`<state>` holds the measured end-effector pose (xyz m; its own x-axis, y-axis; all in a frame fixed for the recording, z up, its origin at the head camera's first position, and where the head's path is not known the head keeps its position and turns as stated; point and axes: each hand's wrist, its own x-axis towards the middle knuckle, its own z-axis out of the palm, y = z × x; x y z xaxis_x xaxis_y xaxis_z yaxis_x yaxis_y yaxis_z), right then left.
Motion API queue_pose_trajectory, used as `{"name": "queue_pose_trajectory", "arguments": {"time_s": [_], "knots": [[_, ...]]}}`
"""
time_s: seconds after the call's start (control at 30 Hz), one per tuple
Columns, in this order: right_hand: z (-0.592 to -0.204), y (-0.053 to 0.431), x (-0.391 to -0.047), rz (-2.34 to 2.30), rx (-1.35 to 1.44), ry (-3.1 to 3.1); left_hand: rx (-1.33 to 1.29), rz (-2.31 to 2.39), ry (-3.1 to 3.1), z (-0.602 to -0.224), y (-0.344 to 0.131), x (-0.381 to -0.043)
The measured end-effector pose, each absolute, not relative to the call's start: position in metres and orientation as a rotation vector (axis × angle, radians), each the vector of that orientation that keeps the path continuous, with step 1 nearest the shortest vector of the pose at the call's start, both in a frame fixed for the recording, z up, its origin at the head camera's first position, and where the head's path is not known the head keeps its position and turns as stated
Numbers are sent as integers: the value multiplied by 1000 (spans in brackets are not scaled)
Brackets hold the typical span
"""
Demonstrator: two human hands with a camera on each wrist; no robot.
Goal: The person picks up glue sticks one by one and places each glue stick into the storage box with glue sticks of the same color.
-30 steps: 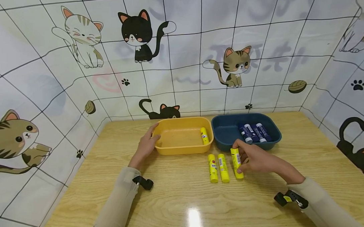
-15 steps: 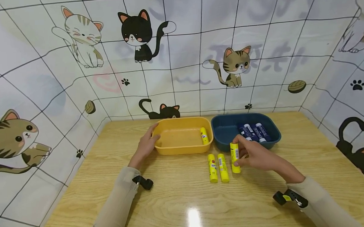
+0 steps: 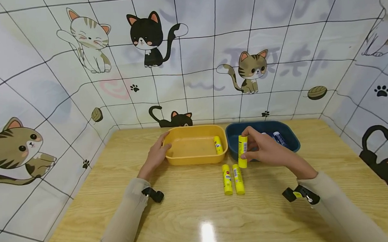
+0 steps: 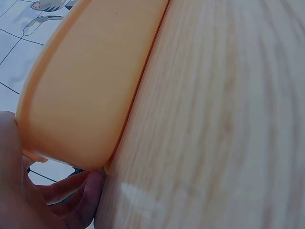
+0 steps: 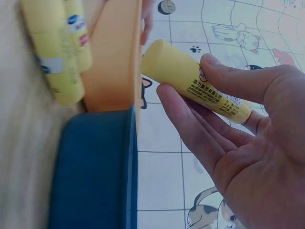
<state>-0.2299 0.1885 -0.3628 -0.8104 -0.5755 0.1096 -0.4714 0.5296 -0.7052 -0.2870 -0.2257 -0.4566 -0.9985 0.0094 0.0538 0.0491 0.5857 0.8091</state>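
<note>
My right hand (image 3: 267, 148) pinches a yellow glue stick (image 3: 243, 151) between thumb and fingers, held upright in front of the blue bin's left part. In the right wrist view that glue stick (image 5: 190, 76) shows printed lettering. At the left end of the yellow bin (image 3: 195, 160), my left hand (image 3: 155, 154) grips the rim, its fingers curled against the end wall in the left wrist view. Inside that bin one yellow glue stick (image 3: 218, 145) leans by the right wall. Two more, a left glue stick (image 3: 227, 179) and a right glue stick (image 3: 239, 179), lie on the table.
Right beside the yellow bin stands a blue bin (image 3: 292, 146) with dark blue glue sticks (image 3: 279, 138), partly hidden by my right hand. Both bins sit near the back of the wooden table (image 3: 184, 206), before a cat-print cloth (image 3: 202, 85).
My right hand has lifted the glue stick off the table and carried it up and left towards the bins. The left hand has stayed at the yellow bin.
</note>
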Motion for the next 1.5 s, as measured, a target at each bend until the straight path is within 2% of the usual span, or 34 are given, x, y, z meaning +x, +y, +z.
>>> {"name": "queue_pose_trajectory", "arguments": {"time_s": [0.4, 0.77, 1.03, 1.5], "knots": [[-341, 150, -270, -1276, -970, 2484, -61, -1418, -2758, -456, -225, -286], [-341, 116, -318, -1331, -812, 2404, -50, -1393, -2769, -457, -225, -285], [-340, 98, -343, -1192, -724, 2394, -46, -1382, -2771, -456, -227, -286], [-356, 74, -363, -891, -576, 2542, -30, -1400, -2763, -458, -227, -287]]}}
